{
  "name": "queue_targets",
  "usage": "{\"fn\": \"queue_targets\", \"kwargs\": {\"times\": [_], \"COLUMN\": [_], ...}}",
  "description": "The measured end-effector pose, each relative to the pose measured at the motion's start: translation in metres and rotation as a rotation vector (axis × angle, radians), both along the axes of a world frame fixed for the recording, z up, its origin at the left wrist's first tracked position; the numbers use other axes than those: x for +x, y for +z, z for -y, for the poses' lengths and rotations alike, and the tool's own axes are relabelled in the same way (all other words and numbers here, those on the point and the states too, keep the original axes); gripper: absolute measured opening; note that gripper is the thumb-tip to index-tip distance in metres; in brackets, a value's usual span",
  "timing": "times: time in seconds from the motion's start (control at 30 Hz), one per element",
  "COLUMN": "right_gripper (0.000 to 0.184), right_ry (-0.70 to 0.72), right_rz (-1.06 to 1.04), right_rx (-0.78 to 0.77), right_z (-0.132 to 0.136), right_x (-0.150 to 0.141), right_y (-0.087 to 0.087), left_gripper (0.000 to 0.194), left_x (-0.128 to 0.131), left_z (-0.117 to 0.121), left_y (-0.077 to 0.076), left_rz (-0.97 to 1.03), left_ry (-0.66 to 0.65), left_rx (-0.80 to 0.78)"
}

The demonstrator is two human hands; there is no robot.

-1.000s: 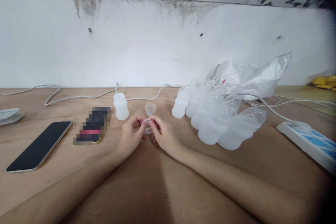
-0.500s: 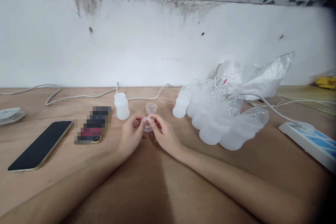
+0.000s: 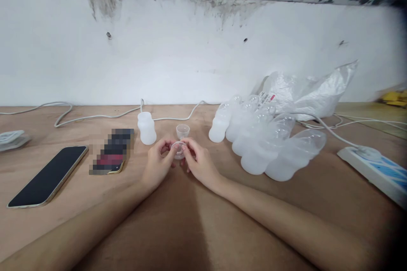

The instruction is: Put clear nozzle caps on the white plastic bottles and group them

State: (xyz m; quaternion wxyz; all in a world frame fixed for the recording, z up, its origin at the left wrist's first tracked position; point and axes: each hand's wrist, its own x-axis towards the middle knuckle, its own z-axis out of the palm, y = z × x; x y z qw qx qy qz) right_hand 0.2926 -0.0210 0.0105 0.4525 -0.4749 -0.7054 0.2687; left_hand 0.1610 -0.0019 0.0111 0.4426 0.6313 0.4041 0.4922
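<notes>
My left hand (image 3: 158, 161) and my right hand (image 3: 201, 161) meet at the middle of the table. Between them, thumbs and fingertips grip a clear round plastic piece (image 3: 179, 151) with a ring-like rim. Its lower side is partly covered by my fingers, and its exact kind does not show. Just beyond the hands stands a small clear plastic cup (image 3: 182, 130). A frosted white bottle (image 3: 146, 129) without a cap is upright behind my left hand. Farther right, several frosted bottles with clear domed tops, among them the front bottle (image 3: 282, 163), stand in a close group.
At the left lie a dark-screened phone (image 3: 47, 176) and another phone (image 3: 116, 150), partly pixelated. A silvery plastic bag (image 3: 313, 93) leans against the wall behind the bottles. A power strip (image 3: 378, 169) sits at the right, and a white cable (image 3: 95, 117) runs along the back.
The clear piece has been turned slightly between my fingertips, its rim changing angle. Both hands stay in nearly the same place, and the things around them have not moved.
</notes>
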Motion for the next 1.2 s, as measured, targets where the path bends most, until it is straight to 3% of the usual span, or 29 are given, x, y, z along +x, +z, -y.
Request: {"fn": "queue_targets", "kwargs": {"times": [0.5, 0.93, 1.2], "right_gripper": [0.015, 0.019, 0.014], "right_ry": [-0.048, -0.003, 0.054], "right_rz": [0.103, -0.033, -0.051], "right_rx": [0.053, 0.011, -0.010], "right_z": [0.0045, 0.0021, 0.0008], "right_x": [-0.0023, -0.0009, -0.0001], "right_y": [0.0063, 0.0045, 0.0051], "left_gripper": [0.016, 0.024, 0.020], "left_x": [0.0020, 0.0012, 0.0010], "left_z": [0.0051, 0.0047, 0.0069], "left_y": [0.0019, 0.0033, 0.0031], "left_rz": [-0.141, -0.111, -0.211], "left_ry": [0.048, -0.021, 0.006], "left_rx": [0.079, 0.082, 0.130]}}
